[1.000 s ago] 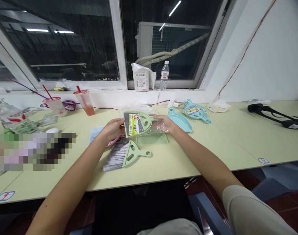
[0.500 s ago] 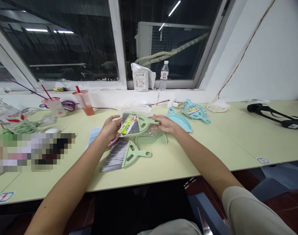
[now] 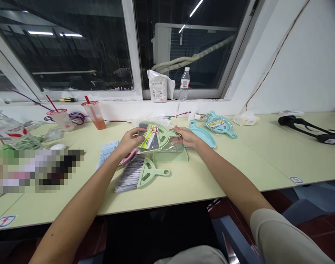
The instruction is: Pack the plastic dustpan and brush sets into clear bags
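Above the table, a green brush-and-dustpan set (image 3: 162, 136) with grey bristles and a yellow-white label is held up between both hands. My left hand (image 3: 131, 141) grips its bristle end at the label's edge, fingers bent. My right hand (image 3: 186, 136) pinches the handle end, with clear plastic hanging beneath. Below lies a loose green brush (image 3: 147, 173), its grey bristles pointing left. Behind it a green dustpan (image 3: 170, 157) is partly covered by the plastic. A blue-bristled brush (image 3: 107, 151) and a pink piece (image 3: 129, 157) lie beside my left hand, partly hidden.
Right of my hands are a blue dustpan (image 3: 202, 135) and a wrapped blue set (image 3: 219, 124). Two cups (image 3: 97, 117) with red straws and a plastic bag stand left. A water bottle (image 3: 184, 86) is on the sill; a black strap (image 3: 310, 130) lies far right.
The held green set has shifted slightly right and tilted. My left hand has moved a little right and up along its edge, uncovering more of the blue bristles. My right hand has hardly moved.
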Demonstrator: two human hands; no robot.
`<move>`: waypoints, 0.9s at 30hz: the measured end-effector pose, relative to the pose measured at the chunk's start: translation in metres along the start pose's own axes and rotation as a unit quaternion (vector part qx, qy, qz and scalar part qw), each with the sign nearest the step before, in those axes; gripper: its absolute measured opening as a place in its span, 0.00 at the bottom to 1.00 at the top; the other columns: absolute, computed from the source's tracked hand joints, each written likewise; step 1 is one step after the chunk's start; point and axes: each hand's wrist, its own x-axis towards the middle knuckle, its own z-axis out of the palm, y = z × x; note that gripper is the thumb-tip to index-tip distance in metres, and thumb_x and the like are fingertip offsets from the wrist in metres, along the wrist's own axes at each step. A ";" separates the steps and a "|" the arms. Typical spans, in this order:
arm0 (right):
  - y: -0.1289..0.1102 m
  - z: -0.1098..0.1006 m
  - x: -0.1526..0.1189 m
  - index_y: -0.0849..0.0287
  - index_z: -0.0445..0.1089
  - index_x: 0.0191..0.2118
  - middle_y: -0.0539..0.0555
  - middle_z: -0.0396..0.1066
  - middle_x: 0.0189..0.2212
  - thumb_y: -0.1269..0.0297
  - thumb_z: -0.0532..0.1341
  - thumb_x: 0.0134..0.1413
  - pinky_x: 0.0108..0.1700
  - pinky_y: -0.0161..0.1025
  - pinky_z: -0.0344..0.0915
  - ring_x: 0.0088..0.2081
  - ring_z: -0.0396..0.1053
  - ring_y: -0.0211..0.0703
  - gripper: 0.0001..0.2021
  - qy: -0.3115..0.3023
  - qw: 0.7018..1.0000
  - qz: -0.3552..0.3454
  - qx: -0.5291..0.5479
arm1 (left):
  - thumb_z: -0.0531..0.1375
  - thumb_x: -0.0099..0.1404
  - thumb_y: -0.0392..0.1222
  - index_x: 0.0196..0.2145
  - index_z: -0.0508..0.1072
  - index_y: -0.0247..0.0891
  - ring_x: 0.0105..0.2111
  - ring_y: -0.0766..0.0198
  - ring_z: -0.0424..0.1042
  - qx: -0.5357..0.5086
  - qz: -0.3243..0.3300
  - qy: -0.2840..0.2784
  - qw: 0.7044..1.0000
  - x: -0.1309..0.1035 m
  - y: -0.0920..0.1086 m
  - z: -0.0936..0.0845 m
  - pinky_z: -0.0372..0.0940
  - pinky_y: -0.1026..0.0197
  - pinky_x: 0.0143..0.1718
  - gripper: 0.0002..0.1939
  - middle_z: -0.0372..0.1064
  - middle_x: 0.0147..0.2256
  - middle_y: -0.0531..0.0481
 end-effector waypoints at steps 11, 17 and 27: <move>0.001 0.003 0.002 0.61 0.72 0.49 0.52 0.67 0.32 0.53 0.59 0.71 0.32 0.44 0.81 0.29 0.80 0.46 0.15 0.012 1.000 -0.010 -0.019 | 0.66 0.57 0.39 0.52 0.77 0.42 0.27 0.63 0.69 -0.014 0.027 0.029 0.999 -0.006 0.000 0.010 0.59 0.64 0.26 0.23 0.69 0.32 0.51; 0.002 0.004 0.001 0.61 0.73 0.49 0.53 0.70 0.31 0.53 0.59 0.71 0.32 0.44 0.80 0.28 0.80 0.47 0.15 0.002 1.000 -0.010 -0.020 | 0.67 0.57 0.39 0.45 0.79 0.41 0.24 0.61 0.67 0.006 -0.002 0.022 1.000 -0.007 -0.002 0.011 0.57 0.64 0.25 0.16 0.65 0.23 0.54; 0.008 0.007 0.003 0.60 0.74 0.49 0.53 0.68 0.32 0.52 0.61 0.69 0.32 0.46 0.80 0.28 0.79 0.46 0.16 0.012 0.999 -0.013 -0.027 | 0.71 0.54 0.41 0.43 0.74 0.43 0.26 0.62 0.70 -0.016 -0.022 0.015 1.000 -0.004 -0.015 0.014 0.61 0.64 0.26 0.19 0.72 0.32 0.52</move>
